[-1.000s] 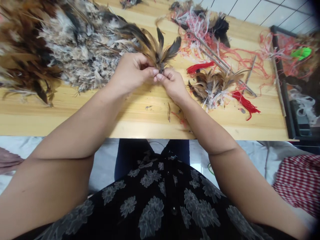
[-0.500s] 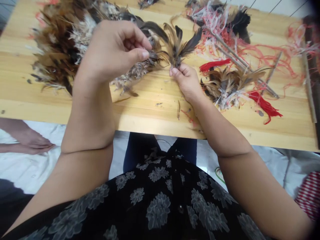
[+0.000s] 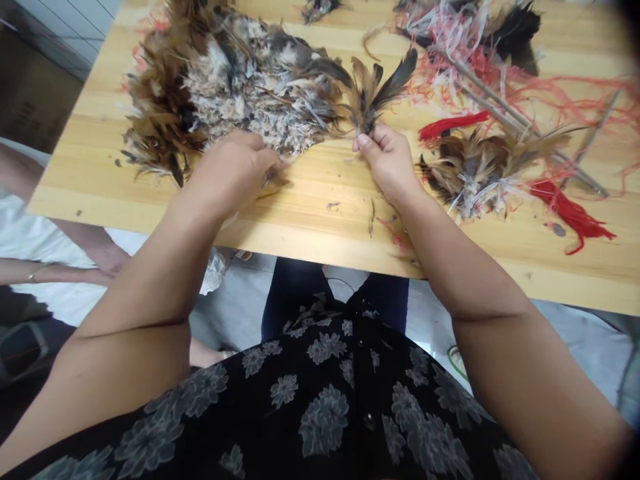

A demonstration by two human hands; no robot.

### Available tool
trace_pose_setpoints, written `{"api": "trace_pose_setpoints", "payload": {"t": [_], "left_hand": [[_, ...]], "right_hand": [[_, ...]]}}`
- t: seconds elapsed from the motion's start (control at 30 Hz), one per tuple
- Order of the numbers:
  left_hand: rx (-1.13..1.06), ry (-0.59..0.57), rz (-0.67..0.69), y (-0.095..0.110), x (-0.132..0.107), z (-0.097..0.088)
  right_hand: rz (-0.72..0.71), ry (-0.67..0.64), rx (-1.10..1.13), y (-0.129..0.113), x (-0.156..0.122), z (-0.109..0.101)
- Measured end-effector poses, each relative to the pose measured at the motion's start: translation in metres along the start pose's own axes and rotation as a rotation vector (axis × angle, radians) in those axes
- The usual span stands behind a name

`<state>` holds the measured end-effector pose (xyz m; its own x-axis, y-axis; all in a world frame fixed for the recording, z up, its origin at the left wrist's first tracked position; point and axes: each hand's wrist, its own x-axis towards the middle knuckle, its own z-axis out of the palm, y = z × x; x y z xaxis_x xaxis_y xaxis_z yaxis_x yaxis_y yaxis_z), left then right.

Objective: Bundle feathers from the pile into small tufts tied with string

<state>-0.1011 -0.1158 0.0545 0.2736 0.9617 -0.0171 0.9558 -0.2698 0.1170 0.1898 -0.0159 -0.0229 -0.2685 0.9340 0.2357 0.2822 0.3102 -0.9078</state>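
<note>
My right hand (image 3: 393,160) pinches the base of a small bunch of brown and black feathers (image 3: 370,100), which fans out upward above the table. My left hand (image 3: 237,170) is curled palm down at the near edge of a big pile of feathers (image 3: 255,100); the pile has pale fluffy quill ends and brown tips. By the left fingertips lies a loose dark feather (image 3: 274,181). These fingertips are partly hidden and slightly blurred, so what they pinch is unclear. To the right of my right hand rests a tied feather bundle (image 3: 480,170) with white string.
Red yarn tassels (image 3: 575,210) flank the tied bundle. Thin sticks (image 3: 493,97) lie across pink and white plastic strands (image 3: 460,60) at the back right. Black feathers (image 3: 515,37) are behind them. Another person's hand (image 3: 113,260) shows below the wooden table (image 3: 320,240) at left.
My left hand has come down from above the feather pile to its near edge. The right hand still holds the feather bunch. The view has shifted a little to the left.
</note>
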Motion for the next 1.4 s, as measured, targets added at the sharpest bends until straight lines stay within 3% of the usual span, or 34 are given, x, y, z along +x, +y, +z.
{"api": "trace_pose_setpoints", "payload": {"t": [0.1, 0.17, 0.23, 0.33, 0.43, 0.57, 0.7, 0.83, 1.17, 1.27, 1.4], "left_hand": [[0.007, 0.04, -0.025, 0.001, -0.004, 0.0], [-0.053, 0.148, 0.009, 0.001, -0.003, -0.003], [-0.205, 0.284, 0.057, 0.003, 0.001, -0.007], [-0.615, 0.417, 0.089, 0.015, 0.019, -0.01], [-1.028, 0.378, 0.118, 0.039, 0.048, -0.005], [-1.261, 0.314, 0.041, 0.066, 0.089, 0.011], [-1.254, 0.251, 0.058, 0.073, 0.111, 0.028], [-1.201, 0.288, 0.088, 0.068, 0.116, 0.041], [-1.009, 0.37, 0.136, 0.071, 0.109, 0.043], [-1.035, 0.404, 0.142, 0.069, 0.109, 0.036], [-0.92, 0.533, 0.085, 0.05, 0.082, 0.0]], "right_hand": [[-0.013, 0.0, -0.017, 0.003, 0.001, 0.0], [-0.014, 0.003, -0.02, 0.006, 0.001, 0.001], [-0.025, 0.004, -0.012, 0.007, 0.001, 0.002], [-0.043, -0.004, 0.016, 0.008, 0.001, 0.003], [-0.03, 0.0, 0.064, 0.012, 0.002, 0.004], [-0.066, -0.012, 0.167, 0.02, 0.005, 0.006], [-0.097, -0.041, 0.267, 0.023, 0.006, 0.008], [-0.104, -0.068, 0.302, 0.022, 0.006, 0.008], [-0.006, -0.073, 0.111, 0.022, 0.01, 0.006], [-0.022, -0.076, 0.083, 0.019, 0.008, 0.004], [-0.045, -0.053, 0.091, 0.011, 0.003, 0.0]]}}
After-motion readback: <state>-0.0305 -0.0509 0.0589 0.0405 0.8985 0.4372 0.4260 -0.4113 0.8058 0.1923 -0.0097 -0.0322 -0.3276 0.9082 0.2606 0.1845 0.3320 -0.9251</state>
